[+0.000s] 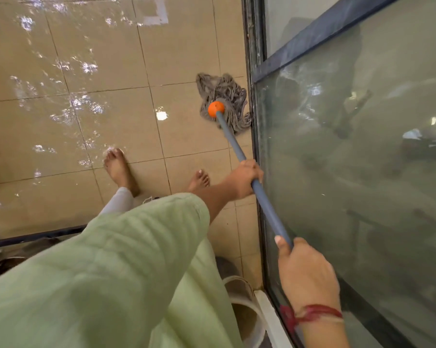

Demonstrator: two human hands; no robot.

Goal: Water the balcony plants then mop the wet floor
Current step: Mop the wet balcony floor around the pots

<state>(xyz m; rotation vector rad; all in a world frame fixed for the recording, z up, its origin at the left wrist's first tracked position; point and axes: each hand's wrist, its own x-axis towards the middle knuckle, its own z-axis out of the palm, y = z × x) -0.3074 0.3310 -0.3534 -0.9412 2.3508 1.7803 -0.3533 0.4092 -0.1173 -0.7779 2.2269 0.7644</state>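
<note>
1. Mop (233,140): it slants down from the lower right to the tiled floor (111,59), and its head touches the tiles right beside the frame of the glass door (350,159).
2. The mop head (227,92) is a bundle of grey strings spread flat on the floor, with an orange cap (216,108) where the strings meet the grey-blue handle (269,209).
3. The left hand (244,178) grasps the handle farther down, nearer the mop head, with its fingers wrapped around the shaft. Its arm reaches across from the lower left in a pale green sleeve (136,247).
4. The right hand (306,272) grasps the handle higher up, close to the camera. The fingers curl around the shaft and the thumb lies along it, pointing toward the mop head. A red thread (317,313) is tied around that wrist.
5. The floor is beige tile with dark grout lines. Water glints across its left and upper parts, while the tiles near the mop head look duller.
6. Two bare feet stand on the tiles: the left foot (119,169) at the edge of the glinting water, the right foot (199,179) just beside the left forearm.
7. The glass door fills the right side, its pane smeared and reflecting dim shapes.
8. A round container (244,305) sits near the door's foot at the bottom, partly hidden by the green garment; I cannot tell what it is.
</note>
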